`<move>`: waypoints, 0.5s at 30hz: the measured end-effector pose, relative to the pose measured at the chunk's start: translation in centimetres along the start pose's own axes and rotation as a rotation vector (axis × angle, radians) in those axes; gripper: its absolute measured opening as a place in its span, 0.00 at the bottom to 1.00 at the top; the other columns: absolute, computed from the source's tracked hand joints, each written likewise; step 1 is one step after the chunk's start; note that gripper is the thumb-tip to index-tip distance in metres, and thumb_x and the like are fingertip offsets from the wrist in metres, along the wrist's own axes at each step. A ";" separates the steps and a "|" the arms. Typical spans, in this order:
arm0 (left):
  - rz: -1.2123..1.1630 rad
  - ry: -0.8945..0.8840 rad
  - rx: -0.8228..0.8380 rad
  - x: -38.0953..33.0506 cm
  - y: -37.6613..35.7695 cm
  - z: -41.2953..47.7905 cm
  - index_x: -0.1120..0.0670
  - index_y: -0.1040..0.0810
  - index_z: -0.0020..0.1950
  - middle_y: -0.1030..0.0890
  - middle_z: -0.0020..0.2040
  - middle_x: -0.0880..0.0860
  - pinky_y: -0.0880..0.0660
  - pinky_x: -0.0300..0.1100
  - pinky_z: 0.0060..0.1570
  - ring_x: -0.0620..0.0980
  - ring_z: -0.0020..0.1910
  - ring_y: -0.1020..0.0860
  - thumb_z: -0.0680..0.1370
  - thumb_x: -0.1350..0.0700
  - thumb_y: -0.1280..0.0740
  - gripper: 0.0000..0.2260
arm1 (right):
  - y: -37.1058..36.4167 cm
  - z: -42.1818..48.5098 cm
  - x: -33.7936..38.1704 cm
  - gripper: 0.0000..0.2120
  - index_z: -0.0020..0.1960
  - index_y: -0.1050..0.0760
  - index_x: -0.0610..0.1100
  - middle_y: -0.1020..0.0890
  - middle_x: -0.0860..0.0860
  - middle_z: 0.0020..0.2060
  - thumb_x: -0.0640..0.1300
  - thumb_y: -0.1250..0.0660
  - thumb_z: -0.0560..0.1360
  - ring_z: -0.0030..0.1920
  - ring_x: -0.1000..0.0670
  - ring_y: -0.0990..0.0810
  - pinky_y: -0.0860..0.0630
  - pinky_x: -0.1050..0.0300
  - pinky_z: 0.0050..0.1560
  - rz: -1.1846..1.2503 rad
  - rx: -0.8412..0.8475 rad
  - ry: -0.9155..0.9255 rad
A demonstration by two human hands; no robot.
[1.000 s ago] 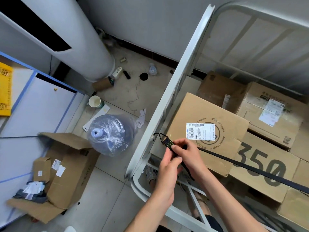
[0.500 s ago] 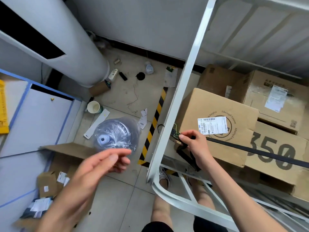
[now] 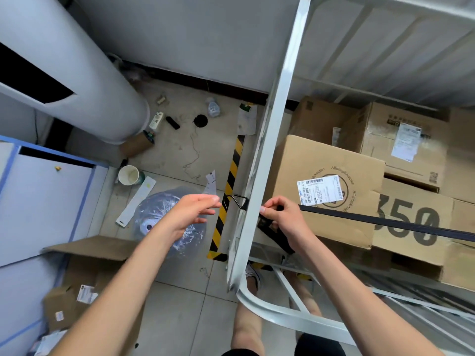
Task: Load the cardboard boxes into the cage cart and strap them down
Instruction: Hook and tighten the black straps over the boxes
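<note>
White-painted steel tubing made up the cage cart point(image 3: 259, 176), by far the biggest thing there, its corner post rising between the person's two arms. Inside it sat the cardboard boxes point(image 3: 326, 191), stacked close and touching, the nearest one bearing a white shipping label; stiff, boxy loads that looked light enough to shift under a loose tie, so the strapping mattered. Across the front of them ran the black strap point(image 3: 385, 222), drawn in a straight line from the right edge of view to the post. It was flat woven webbing, soft and limp when slack, with little slip to it, and I judged it best gripped close to its end, where a pull would go straight into the hook. The right hand point(image 3: 282, 219) was inside the cage line, clenched on the strap just at the post, thumb and fingertips pinching the webbing flat, while a loose tail of it hung down under the wrist. Beyond the post, on the outer side, the strap's thin black wire hook point(image 3: 237, 201) stuck out clear of the frame, not yet caught on anything that I could see. The left hand point(image 3: 190, 214) hovered outside the cage, fingers loosely extended and gripping nothing, its fingertips near the hook but not touching it.
</note>
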State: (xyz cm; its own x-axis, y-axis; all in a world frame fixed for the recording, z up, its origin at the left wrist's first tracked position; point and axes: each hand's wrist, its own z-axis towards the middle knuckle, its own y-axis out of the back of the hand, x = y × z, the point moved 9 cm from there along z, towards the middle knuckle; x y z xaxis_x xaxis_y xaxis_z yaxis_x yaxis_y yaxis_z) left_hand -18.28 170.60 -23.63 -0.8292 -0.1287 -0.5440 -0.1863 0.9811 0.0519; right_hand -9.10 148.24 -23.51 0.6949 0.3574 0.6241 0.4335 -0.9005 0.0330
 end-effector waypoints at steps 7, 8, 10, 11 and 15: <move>0.058 0.016 0.000 -1.2 -1.3 1.7 0.52 0.14 0.53 0.14 0.48 0.49 0.26 0.41 0.45 0.48 0.48 0.21 0.77 0.48 0.29 0.10 | -0.2 0.3 0.8 0.08 0.42 0.25 0.41 0.23 0.51 0.31 0.35 0.26 0.75 0.27 0.55 0.28 0.31 0.64 0.27 -0.009 0.037 0.031; 0.041 0.009 0.004 -1.4 -1.3 1.8 0.52 0.14 0.52 0.14 0.48 0.49 0.26 0.41 0.45 0.48 0.48 0.21 0.78 0.49 0.29 0.09 | -0.1 0.3 0.9 0.08 0.42 0.25 0.41 0.23 0.50 0.32 0.35 0.26 0.75 0.28 0.54 0.28 0.30 0.64 0.27 -0.001 0.036 0.032; -0.052 -0.020 0.026 -1.9 -1.5 1.7 0.52 0.15 0.50 0.15 0.48 0.50 0.25 0.42 0.48 0.49 0.51 0.20 0.79 0.52 0.31 0.07 | 0.0 0.4 1.1 0.07 0.43 0.24 0.41 0.23 0.49 0.34 0.36 0.26 0.75 0.31 0.53 0.27 0.30 0.63 0.28 0.012 0.040 0.038; -0.134 -0.037 0.049 -2.1 -1.8 1.6 0.53 0.16 0.49 0.15 0.50 0.52 0.24 0.43 0.50 0.50 0.54 0.19 0.80 0.54 0.33 0.07 | 0.0 0.4 1.2 0.07 0.43 0.24 0.41 0.22 0.49 0.34 0.36 0.26 0.74 0.31 0.54 0.26 0.29 0.63 0.29 0.012 0.046 0.042; -0.482 -0.037 0.127 -3.3 -3.6 1.2 0.54 0.27 0.43 0.17 0.59 0.59 0.24 0.51 0.58 0.58 0.59 0.18 0.83 0.57 0.38 0.09 | 0.3 0.8 1.3 0.06 0.45 0.23 0.41 0.22 0.48 0.36 0.36 0.26 0.74 0.30 0.57 0.26 0.28 0.63 0.30 -0.012 0.046 0.048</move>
State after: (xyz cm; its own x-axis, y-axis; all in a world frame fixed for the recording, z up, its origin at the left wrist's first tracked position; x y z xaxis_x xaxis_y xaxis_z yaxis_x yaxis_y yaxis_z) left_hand -14.29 167.69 -23.03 -0.6450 -0.5687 -0.5104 -0.4759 0.8216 -0.3140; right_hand -7.61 148.64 -23.34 0.6616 0.3547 0.6607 0.4682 -0.8836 0.0056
